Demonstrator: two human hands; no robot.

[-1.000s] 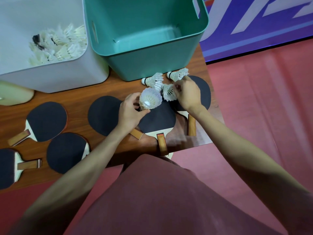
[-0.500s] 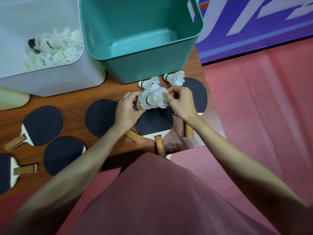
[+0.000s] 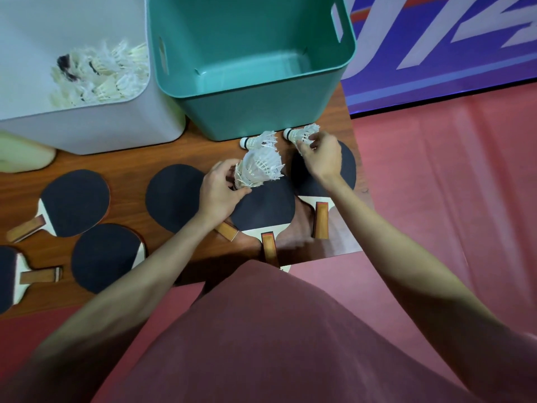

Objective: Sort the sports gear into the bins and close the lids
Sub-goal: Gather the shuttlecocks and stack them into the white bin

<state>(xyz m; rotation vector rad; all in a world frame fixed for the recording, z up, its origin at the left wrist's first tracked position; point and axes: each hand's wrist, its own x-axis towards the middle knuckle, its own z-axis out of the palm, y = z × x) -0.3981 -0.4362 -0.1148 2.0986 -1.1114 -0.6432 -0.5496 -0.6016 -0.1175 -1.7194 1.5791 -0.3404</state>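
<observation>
1. Shuttlecocks: my left hand (image 3: 216, 193) grips a nested stack of shuttlecocks (image 3: 258, 168) by the lower end, fingers curled round it, above a black paddle (image 3: 266, 206).
2. My right hand (image 3: 321, 158) pinches the feathers of a single shuttlecock (image 3: 300, 132) lying on the worktop (image 3: 122, 164) just in front of the teal bin (image 3: 250, 112).
3. One more loose shuttlecock (image 3: 257, 141) lies between the stack and the teal bin, cork pointing left.
4. White bin (image 3: 96, 126), left of the teal one, holds a pile of shuttlecocks (image 3: 98, 74).
5. Teal bin interior shows nothing inside.
6. Other paddles (image 3: 75, 202) lie flat across the worktop, black faces up.
</observation>
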